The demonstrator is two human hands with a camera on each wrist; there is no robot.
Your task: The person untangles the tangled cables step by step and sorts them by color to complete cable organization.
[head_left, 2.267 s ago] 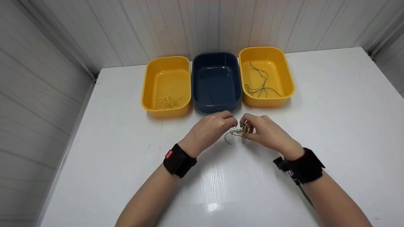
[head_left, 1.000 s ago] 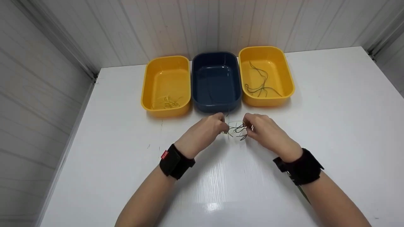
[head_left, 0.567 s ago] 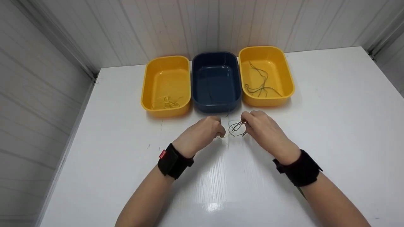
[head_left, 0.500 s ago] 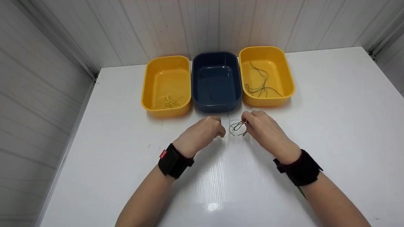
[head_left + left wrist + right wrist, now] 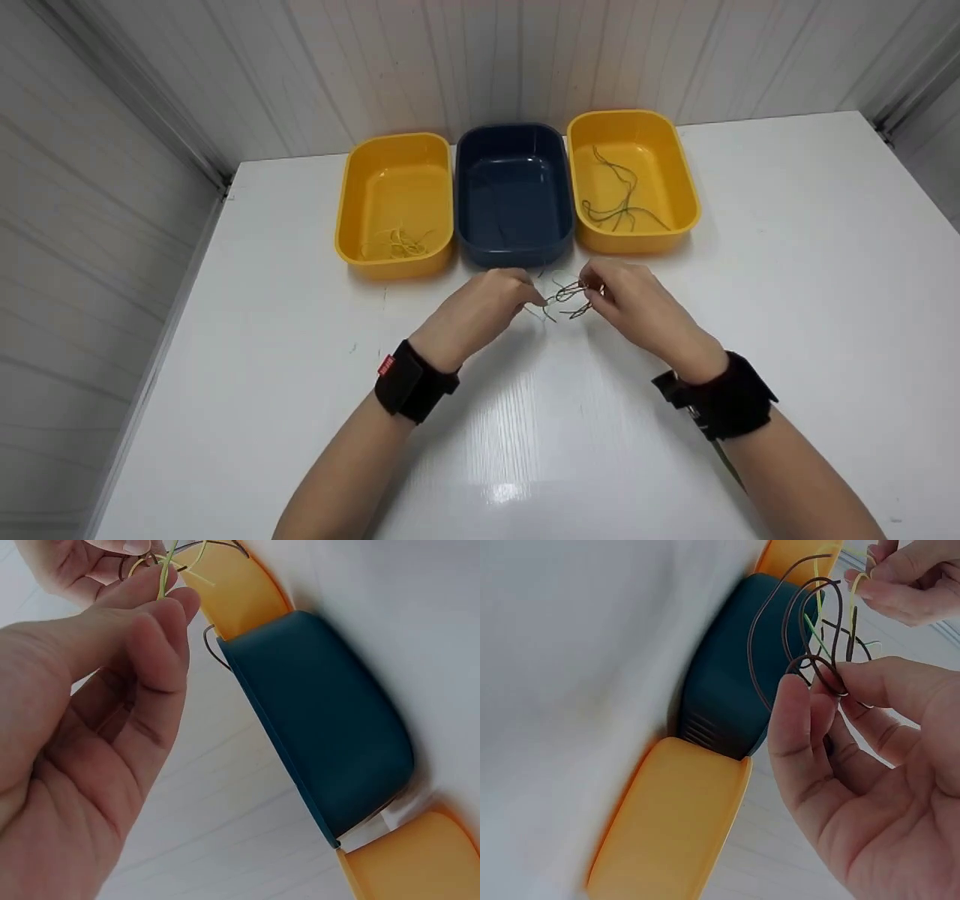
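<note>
Two hands meet above the white desk (image 5: 525, 450), pinching one tangle of thin wires (image 5: 568, 294) between them: the left hand (image 5: 484, 307) nips a yellow-green strand, the right hand (image 5: 637, 307) clamps the dark loops. Just beyond stands a blue bin (image 5: 514, 196), flanked by the left yellow bin (image 5: 396, 202) and the right yellow bin (image 5: 631, 180), both holding loose wires.

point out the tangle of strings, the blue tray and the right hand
tangle of strings (image 5: 568, 294), head view, on the dark loops between the hands
blue tray (image 5: 514, 253), head view, on its near wall
right hand (image 5: 637, 307), head view, on its back
</note>
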